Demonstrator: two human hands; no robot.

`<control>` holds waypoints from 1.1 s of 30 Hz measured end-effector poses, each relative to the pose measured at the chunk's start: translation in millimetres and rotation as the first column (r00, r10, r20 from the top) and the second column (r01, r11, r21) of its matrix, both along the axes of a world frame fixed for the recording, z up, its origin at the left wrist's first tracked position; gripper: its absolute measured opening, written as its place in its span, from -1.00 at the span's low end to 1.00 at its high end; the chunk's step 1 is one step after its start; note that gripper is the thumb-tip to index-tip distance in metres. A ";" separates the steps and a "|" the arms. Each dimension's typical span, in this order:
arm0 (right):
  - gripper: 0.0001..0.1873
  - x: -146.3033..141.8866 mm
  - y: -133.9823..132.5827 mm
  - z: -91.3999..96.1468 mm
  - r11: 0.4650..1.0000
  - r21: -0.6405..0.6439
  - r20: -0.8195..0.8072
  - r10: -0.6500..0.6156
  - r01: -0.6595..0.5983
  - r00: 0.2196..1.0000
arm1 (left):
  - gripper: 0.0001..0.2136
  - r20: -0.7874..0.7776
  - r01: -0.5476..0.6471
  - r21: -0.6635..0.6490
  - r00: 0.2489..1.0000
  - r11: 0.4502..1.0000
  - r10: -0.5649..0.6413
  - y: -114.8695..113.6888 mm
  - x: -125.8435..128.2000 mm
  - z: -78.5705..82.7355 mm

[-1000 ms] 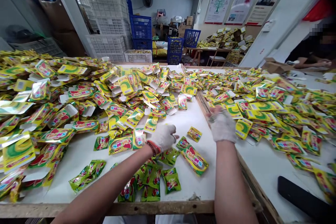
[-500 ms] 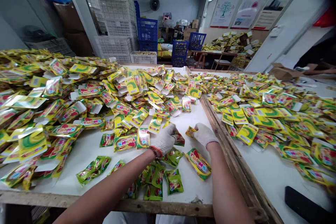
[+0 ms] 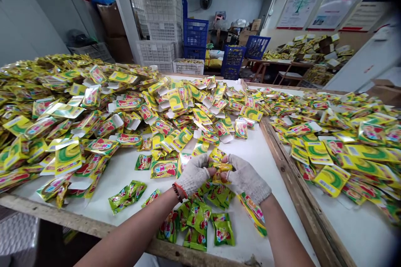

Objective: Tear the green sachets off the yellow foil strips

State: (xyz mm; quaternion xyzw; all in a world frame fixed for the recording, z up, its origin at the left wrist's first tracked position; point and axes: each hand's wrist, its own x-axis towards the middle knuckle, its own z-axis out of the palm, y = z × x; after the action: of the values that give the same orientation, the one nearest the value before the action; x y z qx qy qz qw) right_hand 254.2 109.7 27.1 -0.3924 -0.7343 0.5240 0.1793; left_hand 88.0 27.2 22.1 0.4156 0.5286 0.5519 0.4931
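A: What are the hands doing?
B: Both wear pale knit gloves with bare fingertips. The left hand (image 3: 194, 174) and right hand (image 3: 247, 177) face each other, fingers drawn in narrow, pinching a packet (image 3: 222, 167) between them.

A: How does the packet look?
B: Shiny and golden yellow, with small darker print. Fingers cover its ends, so I can't read it. More yellow shows just beyond; I can't tell whether that is a second piece.

A: Where is it, against the hands?
B: Right between the fingertips, touching both thumbs, above the table (image 3: 125, 171).

A: And close by?
B: Green sachets (image 3: 199, 217) lie loosely grouped just below the hands, nearer the person. A printed box (image 3: 252, 212) lies slanted, partly hidden by the right hand. Another box (image 3: 163, 169) lies flat to the left of the left hand, its coloured letters and red fruit facing up.

A: Further out?
B: A big heap of yellow cartons (image 3: 103, 108) fills the left and far side, some with white flaps open. A wooden strip (image 3: 291, 175) runs along the right, with more cartons past it. White crates (image 3: 156, 21) stand stacked behind.
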 end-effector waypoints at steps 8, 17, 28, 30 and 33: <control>-0.62 -8.6 -6.6 5.5 0.992 -0.116 -0.123 0.036 -0.051 0.992 | -0.84 -0.346 -0.060 0.114 0.933 0.992 0.096 0.9 -16.5 3.7; -0.72 4.9 8.8 18.6 0.955 0.046 -0.200 -0.278 0.292 0.939 | -0.70 -0.957 0.383 -0.041 -0.282 0.923 0.074 55.7 -69.2 29.6; -0.63 14.9 19.9 19.2 0.867 -0.009 -0.416 -0.457 0.499 0.786 | -0.59 -0.955 0.481 -0.078 -0.287 0.873 0.073 66.0 -43.7 27.4; -0.61 19.2 21.9 21.8 0.859 0.005 -0.432 -0.460 0.512 0.776 | -0.66 -0.952 0.508 -0.087 -0.296 0.857 0.079 68.9 -34.5 19.5; -0.58 25.2 26.2 22.7 0.842 0.056 -0.382 -0.479 0.537 0.790 | -0.72 -0.989 0.473 -0.042 -0.146 0.880 0.032 77.3 -23.2 15.5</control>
State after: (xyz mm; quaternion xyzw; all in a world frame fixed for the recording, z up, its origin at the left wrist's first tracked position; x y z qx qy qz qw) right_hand 279.4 135.9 49.8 -0.4592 -0.5966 0.4566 0.4739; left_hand 64.7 104.5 37.6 0.8456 0.5292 0.0462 -0.0531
